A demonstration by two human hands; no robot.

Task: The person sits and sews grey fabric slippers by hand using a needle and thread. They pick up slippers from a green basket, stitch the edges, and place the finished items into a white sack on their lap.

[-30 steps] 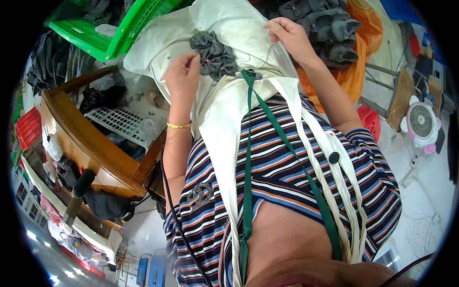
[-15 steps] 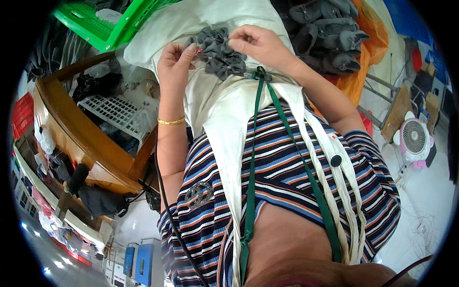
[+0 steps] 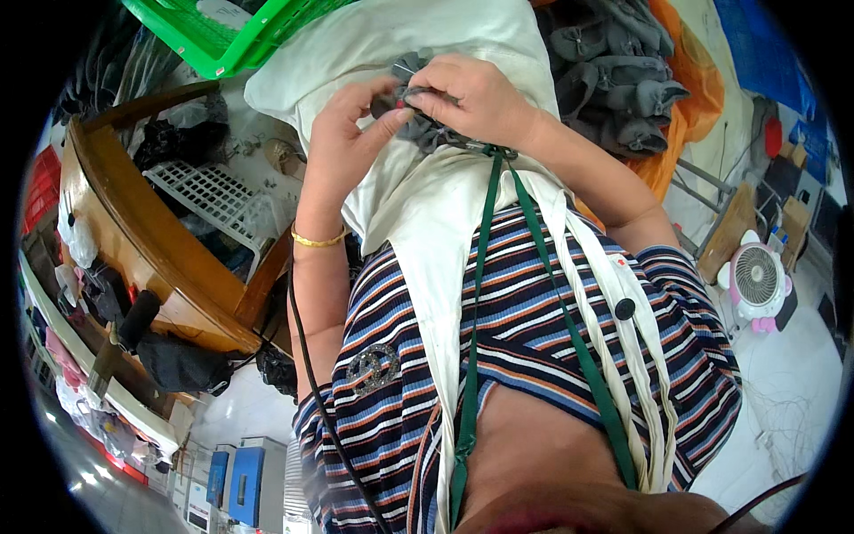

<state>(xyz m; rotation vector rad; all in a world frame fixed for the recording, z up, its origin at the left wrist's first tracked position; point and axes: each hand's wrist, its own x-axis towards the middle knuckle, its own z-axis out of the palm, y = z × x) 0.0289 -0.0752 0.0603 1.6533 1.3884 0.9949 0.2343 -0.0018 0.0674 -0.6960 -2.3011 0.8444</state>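
My left hand [image 3: 360,133] and my right hand [image 3: 476,100] meet over my lap, fingers pinched together on a piece of dark grey fabric [image 3: 414,92]. A small red spot shows near my left fingertips; what it is I cannot make out. Beneath the hands more gathered grey fabric [image 3: 425,135] rests on the white apron [image 3: 382,44], largely covered by my fingers. Right by it, a dark metal tool [image 3: 485,149], its kind unclear, hangs at the end of a green cord [image 3: 485,236] from my neck.
Dark grey shoes [image 3: 614,76] are heaped on orange sheeting [image 3: 698,89] at far right. A green crate [image 3: 213,58] stands at far left, near a curved wooden table [image 3: 147,231] and a white plastic grid [image 3: 209,200]. A small fan [image 3: 758,276] sits at right.
My hands have come closer together over the grey fabric, the right moving left and the left moving slightly right. They now cover most of the pile. The view has shifted slightly.
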